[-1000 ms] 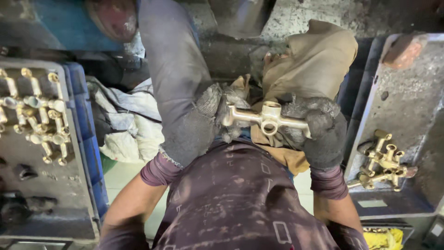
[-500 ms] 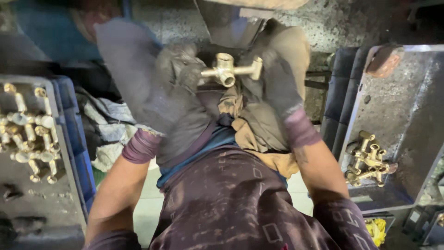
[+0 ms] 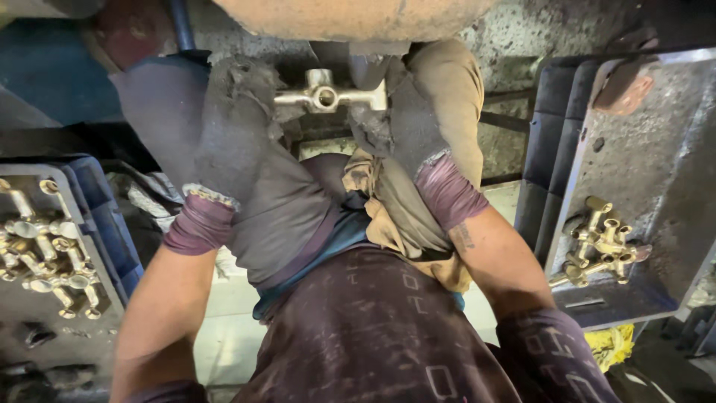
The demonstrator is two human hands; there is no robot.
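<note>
Both my hands wear worn dark grey gloves and hold one brass cross-shaped tap fitting (image 3: 325, 96) between them, out in front of my knees. My left hand (image 3: 237, 112) grips its left arm, and my right hand (image 3: 391, 119) grips its right arm. The fitting lies level, its round open port facing me, just under a large round tan-coloured wheel (image 3: 350, 16) at the top edge. Whether the brass touches the wheel I cannot tell.
A grey tray on a blue crate (image 3: 104, 224) at my left holds several brass fittings (image 3: 41, 250). A metal tray (image 3: 641, 149) at my right holds a few more fittings (image 3: 603, 242). Rags lie on the floor between my legs and the left crate.
Both hands have carried the fitting up and away from my lap, from waist height toward the wheel at the top. The view has tilted forward with it.
</note>
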